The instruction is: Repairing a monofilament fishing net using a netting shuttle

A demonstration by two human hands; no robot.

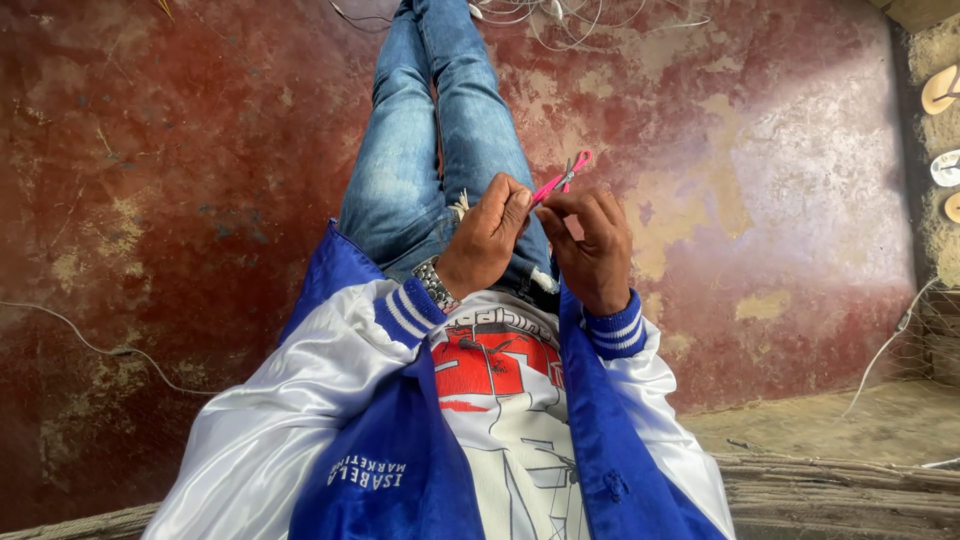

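Pink scissors [562, 178] are sitting pinched in my right hand [592, 248]; my left hand [487, 238] is gripping probably thread, steadying it over my lap.

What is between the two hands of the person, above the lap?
In the head view, the left hand and right hand sit close together; pink scissors rise from the gap between them, over the blue jeans.
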